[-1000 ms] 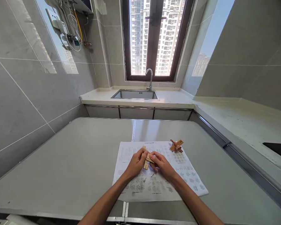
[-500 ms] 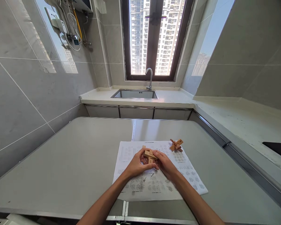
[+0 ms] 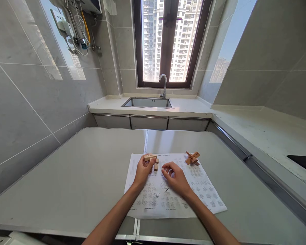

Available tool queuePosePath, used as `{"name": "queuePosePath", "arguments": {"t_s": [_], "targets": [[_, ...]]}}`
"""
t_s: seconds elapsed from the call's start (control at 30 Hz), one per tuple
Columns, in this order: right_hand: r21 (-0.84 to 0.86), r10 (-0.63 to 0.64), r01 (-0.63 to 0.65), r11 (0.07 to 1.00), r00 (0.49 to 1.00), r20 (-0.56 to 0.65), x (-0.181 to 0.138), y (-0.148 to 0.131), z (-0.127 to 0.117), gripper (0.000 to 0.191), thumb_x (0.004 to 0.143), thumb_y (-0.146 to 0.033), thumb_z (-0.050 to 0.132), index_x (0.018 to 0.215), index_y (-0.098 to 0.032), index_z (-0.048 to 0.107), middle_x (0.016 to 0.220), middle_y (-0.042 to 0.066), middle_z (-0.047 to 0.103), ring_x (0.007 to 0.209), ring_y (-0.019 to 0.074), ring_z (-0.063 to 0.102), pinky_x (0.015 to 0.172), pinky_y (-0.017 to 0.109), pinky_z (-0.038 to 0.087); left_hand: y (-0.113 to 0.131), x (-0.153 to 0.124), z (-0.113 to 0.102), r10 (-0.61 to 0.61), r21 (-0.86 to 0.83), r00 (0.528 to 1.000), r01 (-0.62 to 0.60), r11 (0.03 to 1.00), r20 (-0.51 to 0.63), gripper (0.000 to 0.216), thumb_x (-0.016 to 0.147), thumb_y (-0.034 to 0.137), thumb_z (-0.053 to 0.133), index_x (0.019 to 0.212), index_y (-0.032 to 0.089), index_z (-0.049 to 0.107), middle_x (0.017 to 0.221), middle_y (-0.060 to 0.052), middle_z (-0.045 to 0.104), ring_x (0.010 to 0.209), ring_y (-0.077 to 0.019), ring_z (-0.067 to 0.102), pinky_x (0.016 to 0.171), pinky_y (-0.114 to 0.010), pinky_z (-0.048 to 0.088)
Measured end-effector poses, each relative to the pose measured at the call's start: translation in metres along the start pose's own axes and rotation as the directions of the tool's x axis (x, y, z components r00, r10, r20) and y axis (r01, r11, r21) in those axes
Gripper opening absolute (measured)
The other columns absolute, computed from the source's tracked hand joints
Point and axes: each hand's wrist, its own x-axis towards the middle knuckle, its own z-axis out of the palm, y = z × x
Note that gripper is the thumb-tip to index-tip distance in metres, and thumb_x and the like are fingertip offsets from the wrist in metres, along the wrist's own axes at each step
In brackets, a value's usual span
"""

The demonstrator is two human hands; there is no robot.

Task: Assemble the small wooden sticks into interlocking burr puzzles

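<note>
My left hand (image 3: 142,170) is closed on a light wooden puzzle assembly (image 3: 150,157), held just above the far left part of a printed instruction sheet (image 3: 168,197). A small wooden block (image 3: 156,167) sits on the sheet right beside that hand. My right hand (image 3: 175,177) hovers over the middle of the sheet with fingers curled and apart, holding nothing. A darker wooden cross-shaped puzzle (image 3: 192,158) rests on the sheet's far right corner, beyond my right hand.
The sheet lies on a grey table (image 3: 66,183) with a seam down its middle. Beyond it a white counter holds a steel sink (image 3: 146,102) and tap (image 3: 164,85) under a window. A counter runs along the right, with a dark hob (image 3: 304,162).
My hands have parted. The left hand carried the wooden assembly away to the far left; the right hand let go and now hovers empty. A small block now lies on the sheet.
</note>
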Motion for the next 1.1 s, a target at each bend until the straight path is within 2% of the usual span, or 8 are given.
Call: {"name": "queuePosePath", "arguments": {"t_s": [0.07, 0.17, 0.37, 0.5, 0.67, 0.8, 0.9, 1.1], "targets": [[-0.081, -0.077, 0.082, 0.993, 0.995, 0.057, -0.003, 0.000, 0.003, 0.020, 0.093, -0.031, 0.063, 0.110, -0.024, 0.068, 0.109, 0.008, 0.065, 0.095, 0.0239, 0.063, 0.086, 0.039, 0.053, -0.001, 0.001, -0.001, 0.008, -0.005, 1.000, -0.008, 1.000, -0.023, 0.055, 0.079, 0.054, 0.080, 0.113, 0.017, 0.059, 0.088, -0.001, 0.068, 0.055, -0.0074, 0.051, 0.046, -0.020, 0.035], [-0.179, -0.154, 0.177, 0.968, 0.979, 0.134, -0.008, 0.002, 0.006, 0.040, 0.090, -0.026, 0.065, 0.130, -0.027, 0.062, 0.133, 0.011, 0.056, 0.122, 0.0281, 0.057, 0.106, 0.047, 0.048, -0.002, 0.002, -0.001, 0.015, -0.006, 1.000, -0.015, 1.000, -0.019, 0.055, 0.079, 0.054, 0.080, 0.114, 0.017, 0.059, 0.088, -0.001, 0.068, 0.054, -0.0066, 0.050, 0.046, -0.020, 0.037], [-0.326, -0.293, 0.375, 0.868, 0.916, 0.274, -0.011, 0.010, 0.009, 0.058, 0.093, -0.024, 0.063, 0.149, -0.032, 0.049, 0.160, 0.009, 0.040, 0.145, 0.0323, 0.038, 0.116, 0.057, 0.040, -0.005, 0.002, -0.001, -0.004, -0.010, 1.000, 0.004, 1.000, -0.010, 0.059, 0.076, 0.053, 0.083, 0.116, 0.016, 0.058, 0.097, -0.006, 0.072, 0.058, -0.0090, 0.058, 0.046, -0.020, 0.038], [-0.352, -0.299, 0.409, 0.842, 0.896, 0.327, -0.011, 0.008, 0.009, 0.051, 0.095, -0.024, 0.061, 0.145, -0.031, 0.053, 0.158, 0.007, 0.046, 0.146, 0.0343, 0.037, 0.115, 0.060, 0.040, -0.005, 0.002, -0.001, -0.012, -0.017, 1.000, 0.012, 1.000, -0.013, 0.058, 0.077, 0.053, 0.082, 0.116, 0.017, 0.058, 0.101, -0.009, 0.073, 0.068, -0.0136, 0.066, 0.048, -0.020, 0.040], [-0.280, -0.292, 0.380, 0.882, 0.905, 0.309, -0.010, -0.001, 0.006, 0.040, 0.095, -0.020, 0.058, 0.134, -0.029, 0.059, 0.146, 0.008, 0.056, 0.136, 0.0292, 0.048, 0.113, 0.052, 0.045, -0.004, 0.001, -0.002, -0.015, 0.006, 1.000, 0.015, 1.000, -0.010, 0.056, 0.079, 0.049, 0.082, 0.118, 0.017, 0.059, 0.105, -0.012, 0.075, 0.079, -0.0178, 0.072, 0.054, -0.022, 0.046], [-0.330, -0.281, 0.377, 0.865, 0.910, 0.303, -0.012, 0.002, 0.008, 0.052, 0.095, -0.022, 0.060, 0.145, -0.030, 0.051, 0.158, 0.010, 0.041, 0.143, 0.0305, 0.040, 0.115, 0.053, 0.042, -0.004, 0.000, -0.001, 0.006, 0.003, 1.000, -0.006, 1.000, -0.007, 0.054, 0.079, 0.047, 0.083, 0.117, 0.017, 0.060, 0.110, -0.013, 0.075, 0.084, -0.0196, 0.073, 0.068, -0.027, 0.055], [-0.400, -0.259, 0.374, 0.837, 0.914, 0.312, -0.013, 0.007, 0.010, 0.057, 0.094, -0.029, 0.063, 0.149, -0.032, 0.048, 0.163, 0.010, 0.031, 0.147, 0.0337, 0.034, 0.116, 0.056, 0.040, -0.004, 0.000, -0.001, 0.009, 0.005, 1.000, -0.009, 1.000, 0.000, 0.053, 0.080, 0.046, 0.083, 0.118, 0.018, 0.060, 0.111, -0.013, 0.076, 0.082, -0.0184, 0.073, 0.074, -0.029, 0.056], [-0.425, -0.250, 0.382, 0.820, 0.909, 0.333, -0.014, 0.009, 0.011, 0.056, 0.095, -0.031, 0.063, 0.148, -0.033, 0.048, 0.154, 0.011, 0.043, 0.142, 0.0347, 0.039, 0.113, 0.057, 0.042, -0.004, 0.000, -0.001, -0.003, 0.002, 1.000, 0.003, 1.000, 0.002, 0.057, 0.077, 0.049, 0.083, 0.118, 0.018, 0.060, 0.102, -0.011, 0.077, 0.070, -0.0158, 0.070, 0.072, -0.028, 0.055]]}}
